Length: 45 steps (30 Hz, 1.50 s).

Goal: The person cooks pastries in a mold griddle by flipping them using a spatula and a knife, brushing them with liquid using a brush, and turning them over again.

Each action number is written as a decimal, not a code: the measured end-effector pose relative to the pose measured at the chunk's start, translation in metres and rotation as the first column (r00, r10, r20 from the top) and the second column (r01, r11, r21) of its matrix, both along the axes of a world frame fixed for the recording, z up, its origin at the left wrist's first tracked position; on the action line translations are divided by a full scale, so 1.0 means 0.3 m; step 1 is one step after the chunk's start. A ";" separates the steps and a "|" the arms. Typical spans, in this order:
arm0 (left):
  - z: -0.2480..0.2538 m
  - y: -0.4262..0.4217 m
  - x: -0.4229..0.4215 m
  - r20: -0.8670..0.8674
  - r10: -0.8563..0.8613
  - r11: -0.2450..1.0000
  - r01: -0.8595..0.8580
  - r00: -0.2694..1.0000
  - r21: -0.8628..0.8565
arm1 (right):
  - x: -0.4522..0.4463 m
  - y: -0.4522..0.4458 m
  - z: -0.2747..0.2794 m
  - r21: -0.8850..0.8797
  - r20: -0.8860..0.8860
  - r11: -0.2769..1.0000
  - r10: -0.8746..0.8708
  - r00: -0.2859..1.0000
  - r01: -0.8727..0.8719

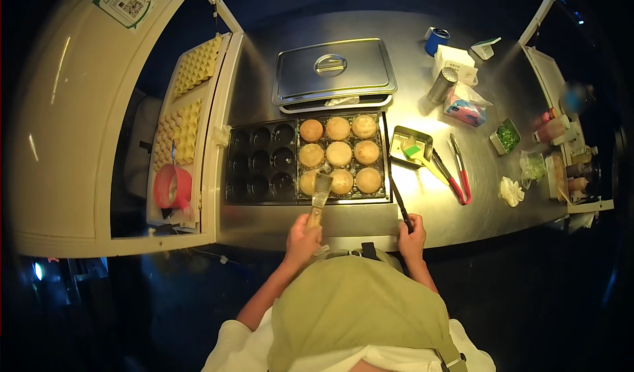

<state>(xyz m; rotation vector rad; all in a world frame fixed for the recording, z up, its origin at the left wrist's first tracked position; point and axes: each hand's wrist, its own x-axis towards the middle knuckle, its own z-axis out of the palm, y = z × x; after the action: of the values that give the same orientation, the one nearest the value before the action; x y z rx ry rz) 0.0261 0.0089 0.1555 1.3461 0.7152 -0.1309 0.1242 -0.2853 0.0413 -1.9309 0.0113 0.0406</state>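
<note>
My left hand (303,241) is closed around the wooden handle of a scraper (322,188). Its flat metal blade overlaps the front-left round cake (308,182) in the black moulded pan (263,203). Browned cakes fill the pan's right half in rows, while dark hollows show in its left half. In my right hand (411,237) is a thin black stick-like tool (400,203), slanting up along the pan's right edge. Its exact kind is not clear.
Right of the pan are a small square tray (395,149), a green-headed brush (429,164) and red-handled tongs (462,180). Behind it sits a lidded steel container (300,78). A pink jug (173,187) and egg trays (191,124) stand left; chopped greens (507,136) lie right.
</note>
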 end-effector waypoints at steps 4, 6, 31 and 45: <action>-0.048 -0.062 -0.098 -0.027 0.099 0.922 -0.081 0.995 0.379 | 0.024 -0.127 -0.031 -0.190 0.072 0.982 -0.005 0.997 0.019; -0.069 -0.087 -0.145 -0.010 0.157 0.826 -0.126 0.987 0.550 | 0.049 -0.181 -0.028 -0.220 0.044 0.974 0.058 0.997 -0.047; -0.441 0.457 -0.350 0.227 0.219 0.066 -0.246 0.949 0.967 | 0.047 -0.149 -0.066 -0.631 0.391 0.734 0.020 0.920 0.252; -0.524 0.474 -0.325 0.330 0.218 0.083 -0.354 0.919 0.931 | 0.049 -0.139 -0.080 -0.589 0.461 0.746 -0.006 0.887 0.311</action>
<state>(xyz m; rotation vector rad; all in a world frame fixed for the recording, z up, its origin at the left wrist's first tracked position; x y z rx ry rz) -0.0714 0.1513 -0.0017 2.4387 1.0182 0.9667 0.1389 -0.3271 0.0172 -2.5973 -0.1194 -0.5957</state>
